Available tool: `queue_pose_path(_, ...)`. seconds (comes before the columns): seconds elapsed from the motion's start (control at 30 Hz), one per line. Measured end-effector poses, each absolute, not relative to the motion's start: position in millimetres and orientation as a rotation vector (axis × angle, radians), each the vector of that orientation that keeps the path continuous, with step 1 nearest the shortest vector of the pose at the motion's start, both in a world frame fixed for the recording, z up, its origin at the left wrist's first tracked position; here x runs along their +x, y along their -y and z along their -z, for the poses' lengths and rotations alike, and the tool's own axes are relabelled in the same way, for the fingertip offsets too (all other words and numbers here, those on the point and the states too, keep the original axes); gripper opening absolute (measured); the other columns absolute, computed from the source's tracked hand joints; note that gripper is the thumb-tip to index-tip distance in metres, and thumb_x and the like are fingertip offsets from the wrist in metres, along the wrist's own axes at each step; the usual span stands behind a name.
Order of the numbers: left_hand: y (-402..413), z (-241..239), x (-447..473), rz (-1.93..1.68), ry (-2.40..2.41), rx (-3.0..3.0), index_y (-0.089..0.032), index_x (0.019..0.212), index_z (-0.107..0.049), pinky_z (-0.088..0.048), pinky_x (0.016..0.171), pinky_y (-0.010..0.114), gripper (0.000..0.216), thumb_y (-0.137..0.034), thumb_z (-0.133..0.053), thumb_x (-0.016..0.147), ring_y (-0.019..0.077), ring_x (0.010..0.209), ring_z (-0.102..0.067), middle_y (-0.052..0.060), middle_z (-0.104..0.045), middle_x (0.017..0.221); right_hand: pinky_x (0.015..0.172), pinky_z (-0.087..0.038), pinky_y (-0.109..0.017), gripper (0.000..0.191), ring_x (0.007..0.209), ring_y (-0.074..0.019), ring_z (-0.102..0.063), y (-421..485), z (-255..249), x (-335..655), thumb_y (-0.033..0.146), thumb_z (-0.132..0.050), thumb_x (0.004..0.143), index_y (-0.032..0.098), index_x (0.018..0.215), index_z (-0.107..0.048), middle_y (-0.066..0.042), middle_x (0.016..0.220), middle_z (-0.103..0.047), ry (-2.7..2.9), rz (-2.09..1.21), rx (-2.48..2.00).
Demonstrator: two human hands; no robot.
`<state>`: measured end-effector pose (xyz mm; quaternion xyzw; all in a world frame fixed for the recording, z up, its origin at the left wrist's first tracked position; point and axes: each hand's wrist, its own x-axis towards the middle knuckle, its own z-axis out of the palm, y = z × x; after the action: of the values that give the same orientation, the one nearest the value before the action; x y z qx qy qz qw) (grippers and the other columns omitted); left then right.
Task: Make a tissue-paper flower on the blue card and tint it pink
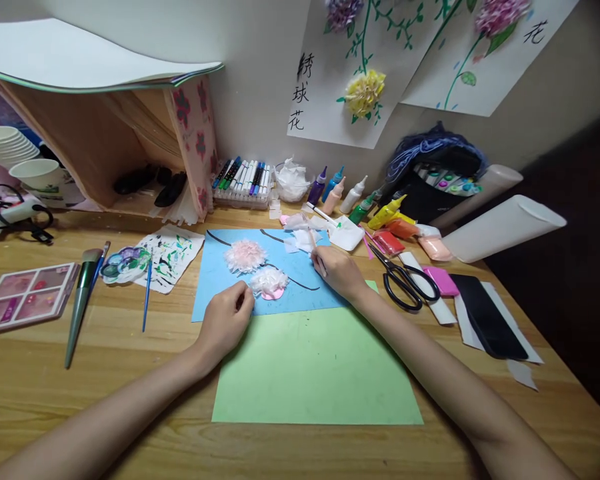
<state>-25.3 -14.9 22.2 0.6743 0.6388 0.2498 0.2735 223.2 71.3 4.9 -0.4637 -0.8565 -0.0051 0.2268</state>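
Note:
My left hand [227, 312] is curled into a loose fist at the lower edge of the blue sheet [215, 287], beside a white tissue-paper flower [269, 279] on a pink base. Whether anything is inside that fist is hidden. A fluffy pale pink flower [245, 256] sits just above the white one, among black drawn lines. My right hand [337, 270] pinches a thin pale stick [313, 239] at the right side of the blue sheet. White tissue pieces [300, 240] lie by the stick's tip. Below the blue sheet is a green sheet [315, 373].
Black-handled scissors [403, 277], a pink clay block [441, 281] and a phone [487, 317] lie right. Paint bottles [353, 195], markers [243, 179] and a bowl of tissue [293, 180] line the back. Brushes [83, 303], a paint-stained cloth [173, 257] and a palette box [27, 297] lie left.

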Motion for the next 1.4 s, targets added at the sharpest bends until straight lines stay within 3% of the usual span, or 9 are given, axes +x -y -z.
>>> queue_pose_path(0.23,18,-25,-25,-0.751,-1.646,1.813,-0.019,0.066,-0.047,-0.03,0.056,0.025,0.031,-0.034,-0.036,0.091,0.0115,0.055,-0.043,-0.004,-0.044,0.057,0.065,-0.048,-0.028,0.007,0.069,-0.0156,-0.064,-48,-39,216,0.014,-0.058,0.078,0.018,0.083,-0.056,-0.004,0.078,-0.066,2.113,-0.406,-1.109)
queue_pose_path(0.37,25,-26,-26,-0.826,-1.474,1.928,-0.019,0.097,-0.054,-0.035,0.06,0.023,0.021,-0.035,-0.044,0.089,0.0101,0.058,-0.046,-0.004,-0.053,0.069,0.066,-0.052,-0.026,0.009,0.071,-0.0139,-0.066,-26,-54,199,0.018,-0.061,0.078,0.018,0.084,-0.055,-0.003,0.08,-0.066,1.983,-0.889,-0.982)
queue_pose_path(0.47,27,-25,-25,-0.81,-1.337,2.031,-0.019,0.114,-0.049,-0.038,0.062,0.022,0.035,-0.037,-0.053,0.083,0.0101,0.062,-0.049,-0.003,-0.056,0.076,0.068,-0.053,-0.026,0.008,0.074,-0.0137,-0.066,-18,-53,182,0.019,-0.061,0.079,0.017,0.084,-0.055,-0.004,0.081,-0.067,2.023,-1.06,-0.895)
queue_pose_path(0.73,25,-21,-26,-0.739,-1.39,1.894,-0.018,0.084,-0.056,-0.032,0.055,0.022,0.016,-0.031,-0.046,0.087,0.0088,0.053,-0.044,-0.005,-0.049,0.059,0.064,-0.049,-0.026,0.01,0.068,-0.0132,-0.061,-13,-33,168,0.027,-0.055,0.086,0.018,0.083,-0.057,-0.004,0.077,-0.065,1.999,-0.893,-0.858)
queue_pose_path(0.87,27,-22,-27,-0.666,-1.48,1.889,-0.019,0.077,-0.056,-0.031,0.054,0.022,0.012,-0.027,-0.05,0.082,0.0086,0.049,-0.043,-0.007,-0.045,0.052,0.053,-0.041,-0.026,0.047,0.05,-0.012,-0.05,-5,-27,179,0.035,-0.027,0.097,0.02,0.062,-0.054,-0.002,0.055,-0.056,1.936,-0.767,-0.678)
queue_pose_path(0.93,27,-22,-26,-0.629,-1.548,1.888,-0.019,0.075,-0.056,-0.03,0.053,0.022,0.01,-0.026,-0.051,0.08,0.0088,0.048,-0.044,-0.007,-0.044,0.05,0.049,-0.037,-0.027,0.054,0.043,-0.0117,-0.044,-4,-24,183,0.036,-0.021,0.097,0.021,0.053,-0.049,-0.001,0.047,-0.05,1.931,-0.756,-0.656)
queue_pose_path(1.4,24,-24,-23,-0.604,-1.697,1.868,-0.02,0.075,-0.058,-0.026,0.052,0.023,0.016,-0.033,-0.05,0.081,0.0097,0.049,-0.045,-0.006,-0.047,0.051,0.047,-0.038,-0.026,0.054,0.045,-0.0112,-0.048,-13,-13,176,0.046,-0.03,0.095,0.019,0.055,-0.055,-0.002,0.053,-0.057,1.757,-1.061,-0.894)
